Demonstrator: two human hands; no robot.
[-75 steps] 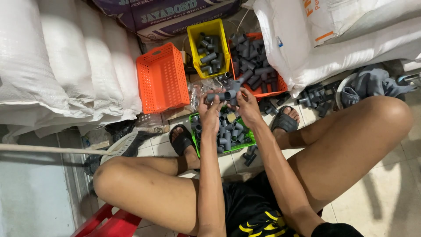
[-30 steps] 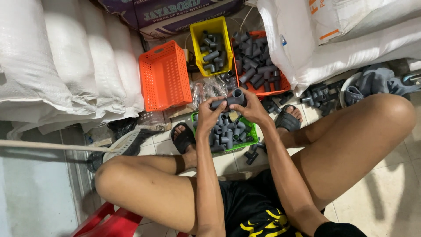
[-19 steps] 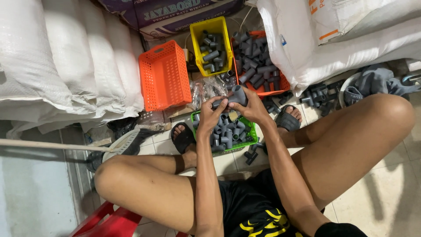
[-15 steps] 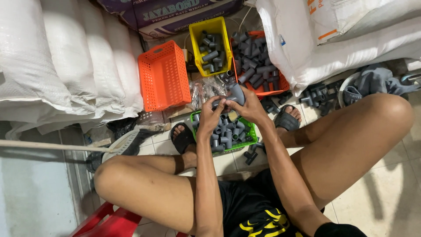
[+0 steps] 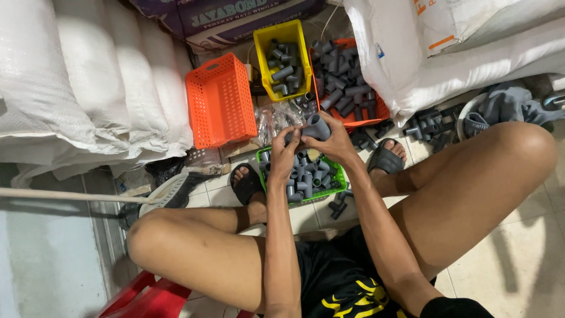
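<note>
Holding a grey pipe fitting in both my left hand and right hand (fingers clasped) | green basket at 6 o'clock nearly full | orange tray at 1 o'clock heaped, I judge plenty left

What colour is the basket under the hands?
Green basket, holding grey pipe fittings; the head view shows it.

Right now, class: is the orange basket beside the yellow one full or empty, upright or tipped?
Empty and tipped. The orange basket lies on its side, its mesh showing nothing inside, while the yellow basket holds grey pipe fittings.
</note>
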